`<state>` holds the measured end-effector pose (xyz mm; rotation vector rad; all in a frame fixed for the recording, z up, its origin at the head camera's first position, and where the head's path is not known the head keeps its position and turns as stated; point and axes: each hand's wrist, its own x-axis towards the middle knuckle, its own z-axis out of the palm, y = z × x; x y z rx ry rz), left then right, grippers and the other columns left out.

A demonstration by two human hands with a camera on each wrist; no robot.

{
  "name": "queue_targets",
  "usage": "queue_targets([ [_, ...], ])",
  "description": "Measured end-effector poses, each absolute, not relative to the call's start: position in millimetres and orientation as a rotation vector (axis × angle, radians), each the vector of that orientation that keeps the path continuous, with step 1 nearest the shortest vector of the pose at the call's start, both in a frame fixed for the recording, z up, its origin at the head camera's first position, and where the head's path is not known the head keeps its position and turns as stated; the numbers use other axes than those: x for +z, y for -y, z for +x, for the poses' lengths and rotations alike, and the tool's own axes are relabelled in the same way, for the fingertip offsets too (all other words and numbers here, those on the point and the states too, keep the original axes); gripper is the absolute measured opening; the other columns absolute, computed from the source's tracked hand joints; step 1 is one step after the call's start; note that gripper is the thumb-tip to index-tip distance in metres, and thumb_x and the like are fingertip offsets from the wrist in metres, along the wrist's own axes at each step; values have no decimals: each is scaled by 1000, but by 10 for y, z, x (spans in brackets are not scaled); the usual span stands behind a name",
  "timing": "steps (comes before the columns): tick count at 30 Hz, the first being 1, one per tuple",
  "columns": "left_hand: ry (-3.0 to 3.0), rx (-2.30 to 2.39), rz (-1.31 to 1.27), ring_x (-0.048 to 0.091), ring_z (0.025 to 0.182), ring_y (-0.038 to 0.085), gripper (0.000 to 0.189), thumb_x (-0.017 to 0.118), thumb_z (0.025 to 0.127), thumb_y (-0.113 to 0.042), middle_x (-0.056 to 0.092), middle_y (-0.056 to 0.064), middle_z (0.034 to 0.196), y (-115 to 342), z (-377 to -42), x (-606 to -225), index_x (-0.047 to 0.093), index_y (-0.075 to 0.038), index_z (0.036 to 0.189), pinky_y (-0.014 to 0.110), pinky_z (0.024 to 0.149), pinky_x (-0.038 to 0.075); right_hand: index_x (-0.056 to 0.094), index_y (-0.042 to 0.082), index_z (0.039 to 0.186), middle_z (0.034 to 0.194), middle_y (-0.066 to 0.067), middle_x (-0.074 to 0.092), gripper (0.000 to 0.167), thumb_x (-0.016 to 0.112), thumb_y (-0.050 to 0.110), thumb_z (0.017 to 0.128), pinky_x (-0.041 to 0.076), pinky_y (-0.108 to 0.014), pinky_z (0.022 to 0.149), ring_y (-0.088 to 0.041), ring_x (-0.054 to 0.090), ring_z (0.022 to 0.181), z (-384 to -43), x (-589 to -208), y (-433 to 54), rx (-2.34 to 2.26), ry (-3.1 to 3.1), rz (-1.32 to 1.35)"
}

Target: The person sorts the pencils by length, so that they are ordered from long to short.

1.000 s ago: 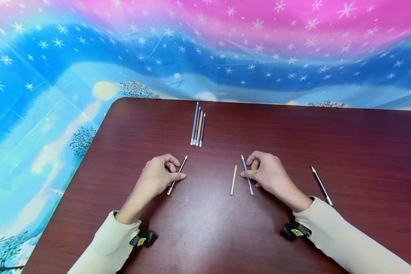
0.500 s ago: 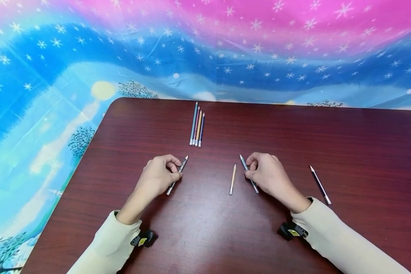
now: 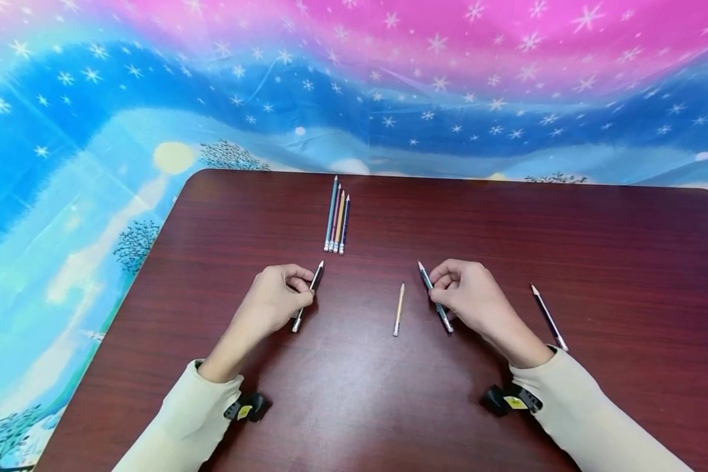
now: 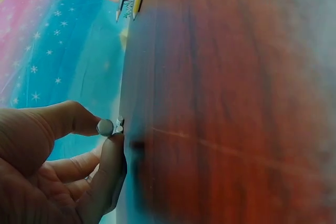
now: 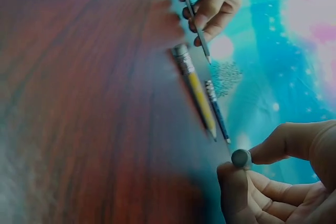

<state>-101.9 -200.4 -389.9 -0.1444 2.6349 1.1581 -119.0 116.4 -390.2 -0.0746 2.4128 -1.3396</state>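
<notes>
Between thumb and fingers, my left hand (image 3: 274, 298) pinches a dark pencil (image 3: 317, 274), its point away from me and its eraser end towards me. In the left wrist view this pencil's round eraser (image 4: 105, 127) faces the camera. Opposite, my right hand (image 3: 469, 288) pinches a dark teal-grey pencil (image 3: 425, 276) that slants with its point up and to the left. Its eraser (image 5: 241, 158) shows end-on in the right wrist view. Between the hands, nearer the right one, a short yellow pencil (image 3: 399, 310) lies on the table.
Several pencils (image 3: 335, 219) lie side by side near the table's far edge, erasers towards me. To the right, a dark pencil (image 3: 547, 314) lies by the right sleeve (image 3: 578, 400). Behind the brown table (image 3: 354, 393) hangs a snowflake-patterned cloth (image 3: 307, 78).
The pencil in my right hand has turned to a stronger slant and shifted right, away from the yellow pencil. My left hand's pencil has moved slightly up and away from me.
</notes>
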Motion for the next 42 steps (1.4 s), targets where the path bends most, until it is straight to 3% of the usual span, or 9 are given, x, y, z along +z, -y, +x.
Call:
queue_targets([
  [6, -2521, 1308, -141, 59, 60, 9, 29, 61, 88, -1, 67, 3, 86, 1960, -1088, -3894, 71, -3, 115, 23, 55, 47, 62, -7, 116, 88, -8, 69, 25, 59, -1, 92, 59, -28, 60, -9, 64, 68, -1177, -3873, -1189, -1478, -2255, -23],
  [15, -2496, 1358, -167, 66, 63, 12, 29, 62, 95, -7, 69, 4, 89, 1813, -1376, -3784, 71, -6, 122, 25, 59, 54, 61, -7, 118, 89, -7, 70, 25, 60, 0, 94, 59, -28, 60, -10, 65, 69, -1165, -3872, -1212, -1513, -2213, -33],
  [25, -2498, 1421, -206, 70, 66, 12, 26, 63, 94, -6, 67, 3, 87, 1533, -1777, -3773, 72, -6, 118, 30, 68, 65, 61, -8, 116, 87, -6, 69, 23, 60, -1, 94, 58, -28, 59, -11, 66, 68, -1160, -3830, -1208, -1542, -2180, -21],
  [35, -2523, 1433, -299, 74, 66, 14, 18, 69, 96, -7, 75, 10, 99, 1339, -2059, -3841, 72, -4, 114, 29, 65, 64, 61, -8, 116, 92, -14, 69, 24, 59, -2, 93, 59, -29, 60, -12, 66, 69, -1155, -3780, -1212, -1549, -2182, -30],
  [42, -2619, 1295, -277, 77, 71, 17, 18, 69, 97, -9, 76, 11, 107, 1228, -2156, -3851, 74, -4, 114, 29, 63, 63, 61, -8, 117, 90, -9, 69, 24, 60, -1, 94, 59, -29, 59, -11, 65, 68, -1147, -3774, -1219, -1568, -2169, -35],
])
